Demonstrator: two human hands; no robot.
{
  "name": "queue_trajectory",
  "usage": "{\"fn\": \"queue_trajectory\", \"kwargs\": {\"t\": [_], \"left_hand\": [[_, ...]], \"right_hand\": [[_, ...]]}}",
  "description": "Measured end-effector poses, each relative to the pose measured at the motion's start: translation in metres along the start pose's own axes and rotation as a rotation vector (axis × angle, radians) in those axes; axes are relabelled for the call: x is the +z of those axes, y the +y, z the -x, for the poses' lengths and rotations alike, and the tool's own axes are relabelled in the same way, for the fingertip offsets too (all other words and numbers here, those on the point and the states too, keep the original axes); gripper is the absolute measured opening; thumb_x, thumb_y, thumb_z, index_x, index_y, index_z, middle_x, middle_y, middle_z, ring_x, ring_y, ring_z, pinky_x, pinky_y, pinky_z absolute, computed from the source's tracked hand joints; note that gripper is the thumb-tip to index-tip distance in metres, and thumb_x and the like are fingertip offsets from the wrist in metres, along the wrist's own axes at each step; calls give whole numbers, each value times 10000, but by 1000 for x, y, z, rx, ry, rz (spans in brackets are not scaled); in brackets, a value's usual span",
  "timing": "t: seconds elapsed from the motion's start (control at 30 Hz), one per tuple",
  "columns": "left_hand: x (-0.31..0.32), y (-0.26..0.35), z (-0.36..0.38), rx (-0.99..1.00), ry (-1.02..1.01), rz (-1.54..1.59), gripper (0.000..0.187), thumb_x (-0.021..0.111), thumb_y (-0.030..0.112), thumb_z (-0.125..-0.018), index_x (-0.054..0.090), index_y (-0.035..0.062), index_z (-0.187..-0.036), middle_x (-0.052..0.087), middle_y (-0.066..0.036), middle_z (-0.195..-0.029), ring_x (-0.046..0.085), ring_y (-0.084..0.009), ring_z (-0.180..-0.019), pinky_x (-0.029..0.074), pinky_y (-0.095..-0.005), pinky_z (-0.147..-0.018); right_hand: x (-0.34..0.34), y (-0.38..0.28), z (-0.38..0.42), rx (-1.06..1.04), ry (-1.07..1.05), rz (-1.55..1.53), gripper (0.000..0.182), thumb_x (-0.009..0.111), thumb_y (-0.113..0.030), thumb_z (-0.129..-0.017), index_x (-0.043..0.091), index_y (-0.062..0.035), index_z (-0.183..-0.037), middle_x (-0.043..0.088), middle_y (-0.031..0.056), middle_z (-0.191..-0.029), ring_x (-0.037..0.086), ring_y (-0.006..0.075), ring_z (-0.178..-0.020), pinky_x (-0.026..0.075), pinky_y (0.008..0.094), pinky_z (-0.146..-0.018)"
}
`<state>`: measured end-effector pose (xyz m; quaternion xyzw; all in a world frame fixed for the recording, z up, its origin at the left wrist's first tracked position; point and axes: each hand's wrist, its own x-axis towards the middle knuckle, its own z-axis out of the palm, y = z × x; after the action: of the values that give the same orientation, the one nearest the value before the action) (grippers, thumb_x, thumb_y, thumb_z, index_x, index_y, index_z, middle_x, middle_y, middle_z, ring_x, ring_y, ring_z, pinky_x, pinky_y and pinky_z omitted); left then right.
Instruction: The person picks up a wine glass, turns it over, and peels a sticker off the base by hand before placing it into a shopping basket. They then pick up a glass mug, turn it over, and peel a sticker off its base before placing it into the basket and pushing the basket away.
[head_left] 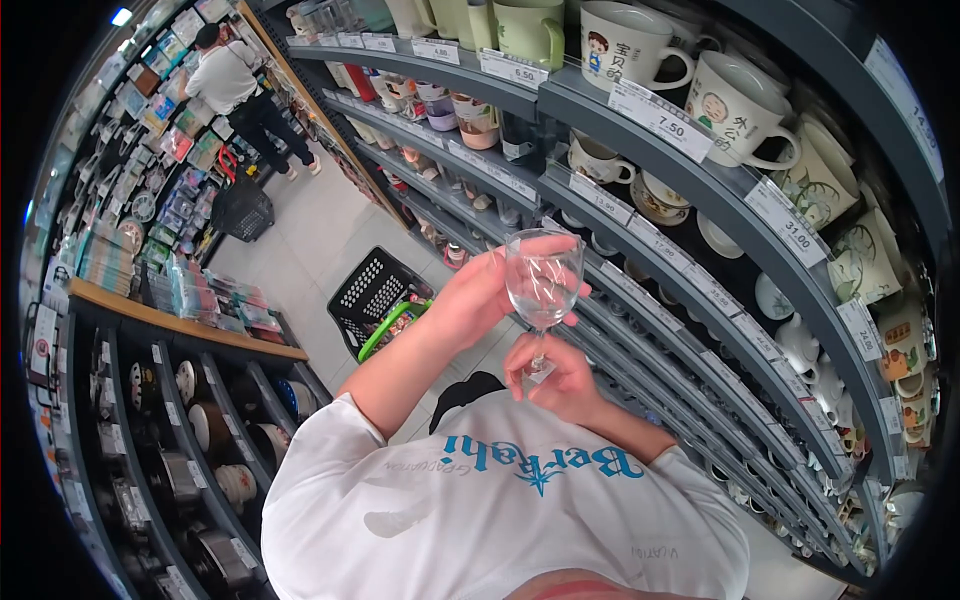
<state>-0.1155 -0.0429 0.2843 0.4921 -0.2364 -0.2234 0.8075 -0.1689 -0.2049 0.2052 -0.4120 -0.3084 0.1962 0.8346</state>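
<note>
A clear stemmed wine glass [545,285] is held upright in front of my chest, with both hands on it. My left hand [478,292] is wrapped round the bowl from the left and behind, and its fingers show through the glass. Below it, my right hand [557,378] pinches the stem near the foot. A small pale label seems to lie at the foot, partly covered by my fingers. Past the glass stand shelves of mugs, the nearest being a white cartoon mug [632,45] and another white mug [738,108] with printed characters.
On the floor ahead sits a black shopping basket [370,290] with a green handle. Price-tagged shelves [600,200] curve along my right. Pots fill the lower left shelf [200,430]. Farther up the aisle a person [228,85] stands near another dark basket [243,210].
</note>
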Motion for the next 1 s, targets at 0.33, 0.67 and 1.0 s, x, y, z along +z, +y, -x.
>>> {"fn": "queue_trajectory", "kwargs": {"t": [0.33,0.67,1.0], "left_hand": [[-18,16,16,33,-55,75,846,497,613,-906,315,-42,-1408,549,-326,-1214,655,-270,-972,522,-353,-839],[-66,49,23,94,-24,-188,841,652,463,-883,280,-24,-1458,507,-177,-1232,594,-188,-1021,539,-284,-719],[-116,79,49,47,-75,-131,724,491,346,-987,129,17,-1521,484,-226,-1344,644,-148,-788,530,-238,-634]], "right_hand": [[1,25,-21,-142,-55,298,344,759,-104,-780,578,-2,-1054,618,103,-960,607,140,-735,490,293,-683],[24,35,-73,-77,207,520,155,578,-42,-894,597,7,-1040,630,86,-937,608,157,-844,479,294,-766],[50,61,-119,87,56,55,370,356,-295,-1047,553,-7,-924,607,153,-895,578,221,-844,462,348,-792]]}}
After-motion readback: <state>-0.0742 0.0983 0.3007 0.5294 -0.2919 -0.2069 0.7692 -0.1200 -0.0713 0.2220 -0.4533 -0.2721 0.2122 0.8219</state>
